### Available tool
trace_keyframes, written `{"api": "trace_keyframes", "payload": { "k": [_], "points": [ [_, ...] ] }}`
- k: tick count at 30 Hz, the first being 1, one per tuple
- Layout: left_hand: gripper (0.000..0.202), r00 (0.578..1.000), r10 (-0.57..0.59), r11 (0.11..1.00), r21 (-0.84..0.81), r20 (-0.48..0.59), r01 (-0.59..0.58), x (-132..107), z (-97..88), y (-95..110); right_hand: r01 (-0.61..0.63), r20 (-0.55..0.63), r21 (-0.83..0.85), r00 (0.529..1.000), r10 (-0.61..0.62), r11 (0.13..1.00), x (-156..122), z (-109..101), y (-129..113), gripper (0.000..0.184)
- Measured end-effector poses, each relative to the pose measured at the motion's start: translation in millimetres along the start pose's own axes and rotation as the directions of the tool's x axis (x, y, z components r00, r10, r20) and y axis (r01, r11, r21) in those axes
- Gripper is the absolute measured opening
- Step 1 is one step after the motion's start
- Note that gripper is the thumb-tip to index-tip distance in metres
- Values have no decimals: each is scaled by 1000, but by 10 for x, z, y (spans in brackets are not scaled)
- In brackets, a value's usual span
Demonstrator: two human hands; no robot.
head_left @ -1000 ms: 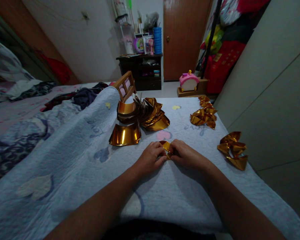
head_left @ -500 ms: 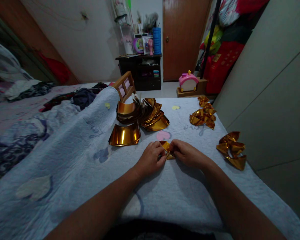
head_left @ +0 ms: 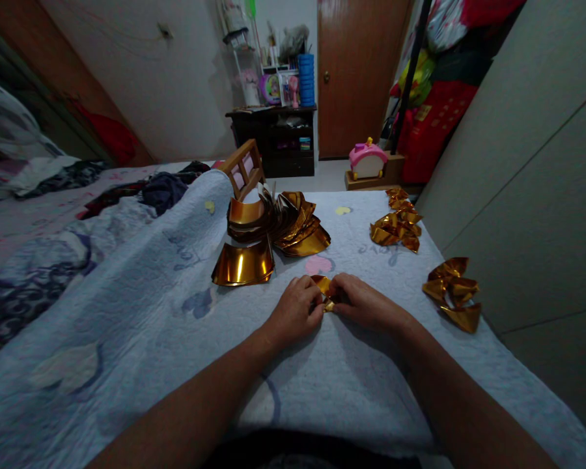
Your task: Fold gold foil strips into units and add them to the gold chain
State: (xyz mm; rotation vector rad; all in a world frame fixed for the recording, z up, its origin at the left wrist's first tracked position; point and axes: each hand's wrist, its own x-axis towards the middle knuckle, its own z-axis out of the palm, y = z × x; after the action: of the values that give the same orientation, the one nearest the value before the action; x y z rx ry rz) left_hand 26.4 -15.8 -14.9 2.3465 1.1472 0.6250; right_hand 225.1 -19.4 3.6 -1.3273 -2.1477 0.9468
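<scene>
"As both hands meet over the pale blue quilt (head_left: 342,384), where exactly is the gold foil piece (head_left: 321,283)?"

"Right between them, low on the quilt, just this side of the pink patch (head_left: 320,264)! The left hand (head_left: 294,309) has its fingers (head_left: 306,286) curled onto one end, the right hand (head_left: 360,299) pinches the other, though part of each grip is hidden."

"And how does it handle?"

"Feather-light, I'd judge! Thin, springy, with a slick shine that could slide out of a loose pinch. It probably creases easily and may tear, so the ends are the place to hold, thumb against fingers, with the middle left uncrushed."

"What's around it?"

"Smooth gold sheets (head_left: 244,262) fan out beyond the left hand, and over near the quilt's right edge sit folded gold pieces (head_left: 461,286), well apart from the right hand!"
</scene>
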Motion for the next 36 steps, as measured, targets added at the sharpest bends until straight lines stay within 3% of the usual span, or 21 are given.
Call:
{"api": "trace_keyframes", "payload": {
  "k": [28,36],
  "points": [
    [8,1000,-18,1000,11,2,18,-3,-7,-8,-1,-92,-163,996,-14,987,27,137,-25,11],
    [8,1000,-18,999,27,13,17,-7,10,-27,-65,-116,-231,993,39,971,52,185,-40,17]
  ]
}}
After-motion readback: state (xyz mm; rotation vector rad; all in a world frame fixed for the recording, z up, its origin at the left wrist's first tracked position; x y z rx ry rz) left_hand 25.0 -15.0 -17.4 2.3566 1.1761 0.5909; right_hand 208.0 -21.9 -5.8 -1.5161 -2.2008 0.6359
